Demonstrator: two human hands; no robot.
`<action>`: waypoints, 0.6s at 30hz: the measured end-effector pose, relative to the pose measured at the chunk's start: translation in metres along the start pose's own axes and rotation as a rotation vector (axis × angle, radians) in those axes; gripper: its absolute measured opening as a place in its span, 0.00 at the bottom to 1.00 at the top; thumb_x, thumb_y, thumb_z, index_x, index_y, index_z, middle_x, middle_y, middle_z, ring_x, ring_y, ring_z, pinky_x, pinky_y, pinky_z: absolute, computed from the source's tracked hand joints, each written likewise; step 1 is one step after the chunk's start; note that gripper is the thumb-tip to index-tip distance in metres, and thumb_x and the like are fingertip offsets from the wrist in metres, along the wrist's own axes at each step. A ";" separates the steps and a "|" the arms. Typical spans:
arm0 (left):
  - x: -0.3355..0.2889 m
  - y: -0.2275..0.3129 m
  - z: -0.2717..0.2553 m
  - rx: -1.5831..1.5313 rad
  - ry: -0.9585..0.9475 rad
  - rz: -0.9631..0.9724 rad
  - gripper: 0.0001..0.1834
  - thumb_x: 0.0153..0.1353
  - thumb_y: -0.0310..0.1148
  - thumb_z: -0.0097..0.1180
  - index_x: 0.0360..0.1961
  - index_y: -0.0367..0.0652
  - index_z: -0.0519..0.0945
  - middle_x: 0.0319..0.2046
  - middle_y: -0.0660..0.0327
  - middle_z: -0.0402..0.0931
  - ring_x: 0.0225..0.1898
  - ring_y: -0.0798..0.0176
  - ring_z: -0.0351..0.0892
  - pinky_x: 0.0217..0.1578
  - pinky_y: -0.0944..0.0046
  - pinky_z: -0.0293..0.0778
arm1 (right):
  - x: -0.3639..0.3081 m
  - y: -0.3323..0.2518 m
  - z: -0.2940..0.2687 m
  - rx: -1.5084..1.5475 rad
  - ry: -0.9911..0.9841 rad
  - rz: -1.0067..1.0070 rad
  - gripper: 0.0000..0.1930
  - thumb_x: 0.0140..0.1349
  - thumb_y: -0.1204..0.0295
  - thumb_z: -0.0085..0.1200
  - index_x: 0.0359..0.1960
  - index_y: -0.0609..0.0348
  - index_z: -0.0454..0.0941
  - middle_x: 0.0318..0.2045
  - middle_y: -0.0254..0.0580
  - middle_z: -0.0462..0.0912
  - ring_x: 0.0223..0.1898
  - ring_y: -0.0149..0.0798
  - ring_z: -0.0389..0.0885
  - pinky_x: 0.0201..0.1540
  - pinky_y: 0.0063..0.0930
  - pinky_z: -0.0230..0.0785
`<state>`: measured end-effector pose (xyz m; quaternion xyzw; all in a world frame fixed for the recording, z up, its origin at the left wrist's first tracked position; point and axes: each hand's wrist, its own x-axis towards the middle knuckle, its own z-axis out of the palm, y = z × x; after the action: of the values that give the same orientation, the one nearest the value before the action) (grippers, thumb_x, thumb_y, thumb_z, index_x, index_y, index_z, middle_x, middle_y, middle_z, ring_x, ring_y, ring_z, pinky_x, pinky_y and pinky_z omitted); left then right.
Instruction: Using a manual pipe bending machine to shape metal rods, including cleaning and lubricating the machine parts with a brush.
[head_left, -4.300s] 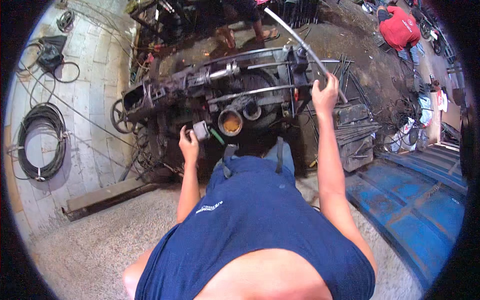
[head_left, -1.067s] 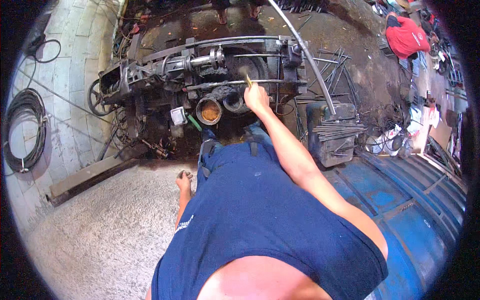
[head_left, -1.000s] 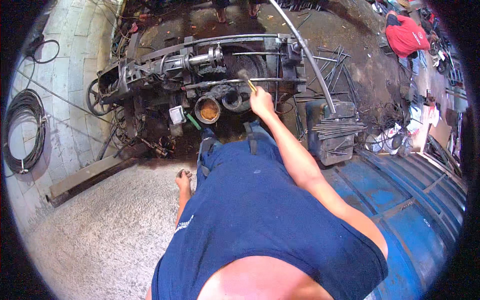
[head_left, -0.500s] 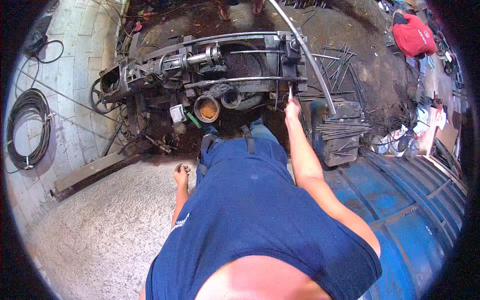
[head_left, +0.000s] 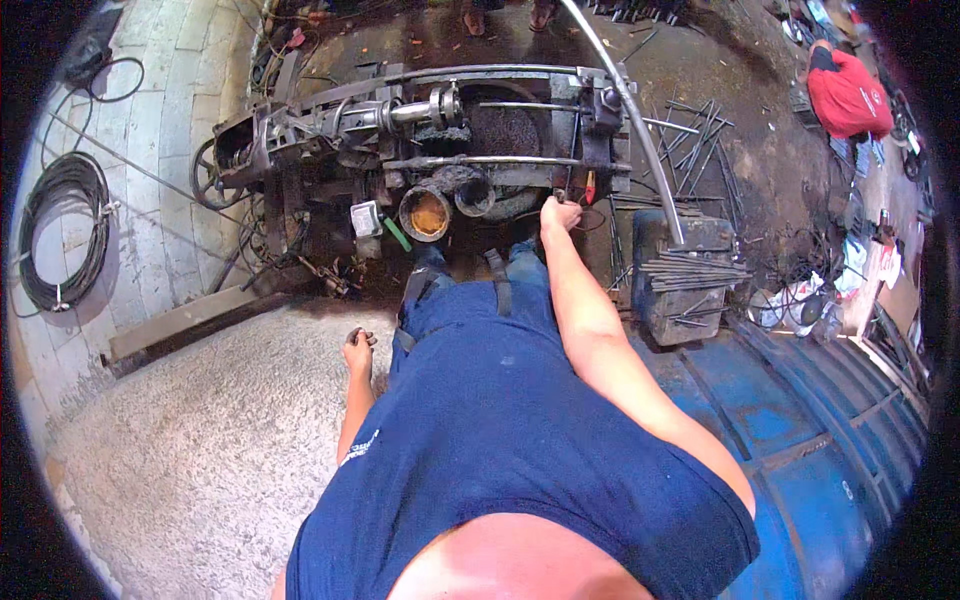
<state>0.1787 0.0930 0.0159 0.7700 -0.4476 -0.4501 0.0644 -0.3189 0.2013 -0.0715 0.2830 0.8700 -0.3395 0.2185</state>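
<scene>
Ahead of me stretches a greasy metal machine (head_left: 400,125) with long rails and a shaft. At its right end, just in front of the near rail (head_left: 500,161), is my right hand (head_left: 561,214), fingers curled closed. A small dark end shows above them, too unclear to name. Close to that hand's right, a red-handled piece (head_left: 590,186) sits against the machine's end block (head_left: 604,108). My left hand (head_left: 359,348) hangs low by my left hip, away from the machine. Its darkened fingers are curled in; what they hold, if anything, is hidden.
A round pot with orange-brown contents (head_left: 428,215) stands below the machine. To the right, thin metal rods (head_left: 692,270) lie on a dark box (head_left: 660,310), under a long curved pipe (head_left: 640,135). Coiled cable (head_left: 62,232) lies left; a person in red (head_left: 850,95) bends far right.
My right hand has left the shiny lever at the machine's end and shifted left; a red-handled piece now shows there. The view has shifted slightly. My left hand stays by my hip.
</scene>
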 end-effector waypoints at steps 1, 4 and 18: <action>0.000 -0.002 0.000 -0.026 0.000 0.013 0.15 0.67 0.34 0.47 0.50 0.40 0.73 0.33 0.60 0.81 0.29 0.68 0.81 0.25 0.70 0.70 | -0.001 0.003 0.001 -0.002 -0.007 -0.082 0.19 0.52 0.68 0.55 0.44 0.61 0.68 0.43 0.55 0.74 0.49 0.55 0.74 0.52 0.48 0.66; 0.007 0.001 -0.008 -0.041 0.039 0.051 0.15 0.67 0.34 0.46 0.50 0.39 0.72 0.34 0.59 0.80 0.29 0.68 0.81 0.25 0.71 0.70 | 0.002 0.012 -0.001 0.056 -0.077 -0.231 0.17 0.53 0.72 0.55 0.46 0.57 0.72 0.34 0.54 0.81 0.41 0.54 0.80 0.47 0.45 0.68; 0.145 0.104 -0.030 -0.255 0.003 0.398 0.17 0.65 0.34 0.50 0.48 0.31 0.73 0.37 0.51 0.80 0.36 0.62 0.82 0.39 0.66 0.75 | -0.085 0.110 -0.044 -0.145 -0.027 -0.513 0.16 0.64 0.62 0.47 0.46 0.58 0.76 0.42 0.51 0.80 0.46 0.48 0.78 0.51 0.36 0.66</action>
<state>0.1638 -0.0865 -0.0064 0.6527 -0.5302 -0.4803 0.2494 -0.1935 0.2709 -0.0450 0.0321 0.9324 -0.3241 0.1566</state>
